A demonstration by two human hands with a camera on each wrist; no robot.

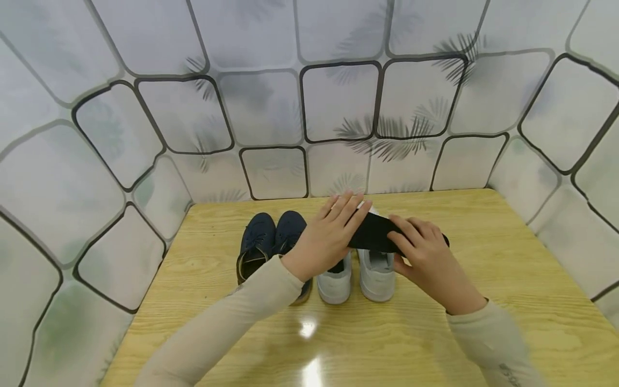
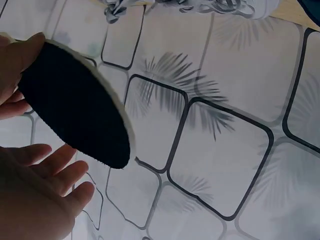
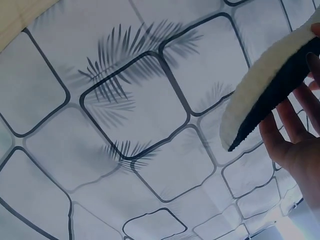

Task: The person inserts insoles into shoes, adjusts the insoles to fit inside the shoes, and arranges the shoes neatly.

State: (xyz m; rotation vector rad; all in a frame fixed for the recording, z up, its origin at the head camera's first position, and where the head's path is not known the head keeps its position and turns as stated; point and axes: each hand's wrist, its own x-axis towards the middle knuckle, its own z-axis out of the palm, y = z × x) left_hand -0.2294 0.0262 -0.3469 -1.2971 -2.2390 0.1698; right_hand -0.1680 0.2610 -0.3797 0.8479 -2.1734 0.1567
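My right hand [image 1: 427, 258] holds a black insole [image 1: 374, 232] above the shoes, with its fingers over the upper edge and the thumb underneath. White fleece lines the other face of the insole [image 3: 262, 82], as the right wrist view shows. My left hand [image 1: 331, 231] has its fingers extended at the insole's left end, and in the left wrist view its fingertips are right at the insole's lower edge. Below are two white shoes, the left one [image 1: 335, 285] dark inside and the right one [image 1: 377, 282] with a grey inside; their toes are hidden behind the insole and hands.
A pair of dark blue lace-up shoes [image 1: 258, 236] stands left of the white ones, partly behind my left forearm. Everything rests on a light wooden table [image 1: 208, 247]. A patterned white backdrop [image 1: 271, 107] encloses the table at the back and sides.
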